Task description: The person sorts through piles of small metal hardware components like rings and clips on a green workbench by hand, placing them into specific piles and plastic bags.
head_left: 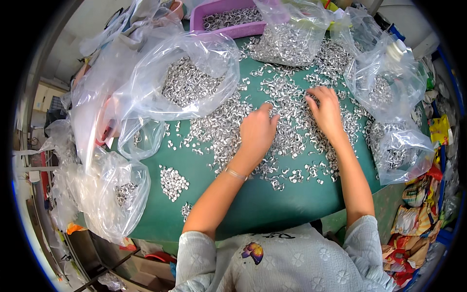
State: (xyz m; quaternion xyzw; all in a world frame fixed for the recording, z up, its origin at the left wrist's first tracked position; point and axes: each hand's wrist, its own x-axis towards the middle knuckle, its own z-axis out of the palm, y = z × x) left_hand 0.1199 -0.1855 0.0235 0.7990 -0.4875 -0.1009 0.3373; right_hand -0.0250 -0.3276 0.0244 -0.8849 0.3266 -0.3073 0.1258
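Note:
Many small silver metal pieces [287, 138], curved like little hooks or clasps, lie spread over a green table top [233, 209]. My left hand [258, 129] rests palm down among them, index finger and thumb apart, the other fingers largely hidden beneath it. To its right, my right hand [325, 109] reaches over the spread with bent fingers and a gap between thumb and forefinger. Its fingertips are at the loose pieces. No piece can be made out in either hand. A separate small pile of rounder silver pieces [173, 184] sits left of my left forearm.
Clear plastic bags hold more pieces: a wide-mouthed bag [134, 80] at left, a full bag [292, 41] at the back, and bags [406, 151] at right. Behind stands a purple basin [233, 33] of metal parts. Another crumpled bag [112, 209] lies at the near left edge.

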